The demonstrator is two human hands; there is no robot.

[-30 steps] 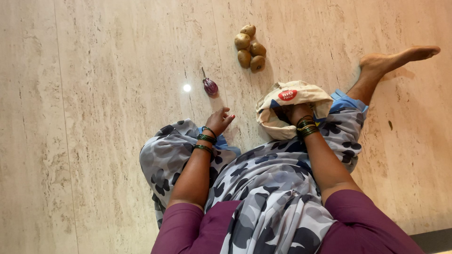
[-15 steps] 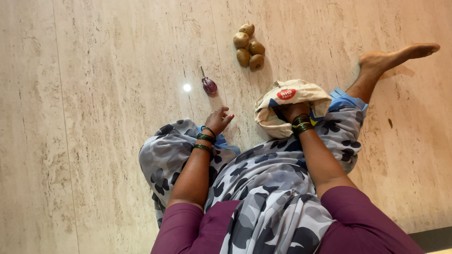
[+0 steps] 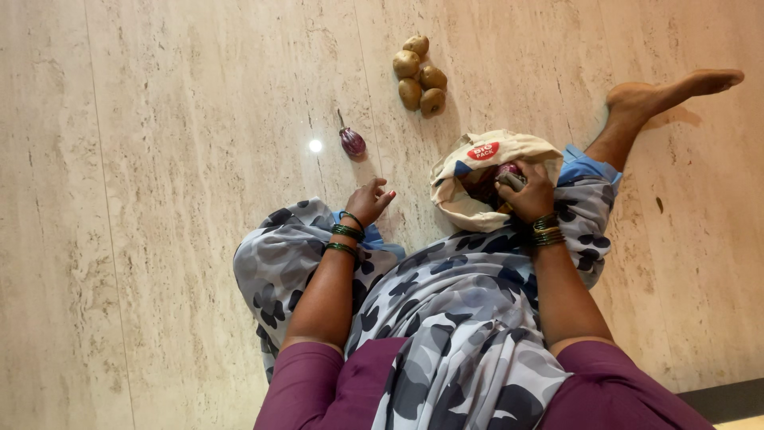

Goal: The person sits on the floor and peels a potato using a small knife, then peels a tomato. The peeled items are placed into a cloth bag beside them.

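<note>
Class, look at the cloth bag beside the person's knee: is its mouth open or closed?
Open. The cloth bag gapes at its mouth, and the right hand grips a dark purple vegetable at the opening.

Purple brinjal [image 3: 352, 142], brown potatoes [image 3: 419, 76]

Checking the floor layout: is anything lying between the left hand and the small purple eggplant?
Nothing visible. The left hand hovers over bare floor just short of the eggplant. The potatoes lie farther off to the right, and the cloth bag sits by the right hand.
</note>
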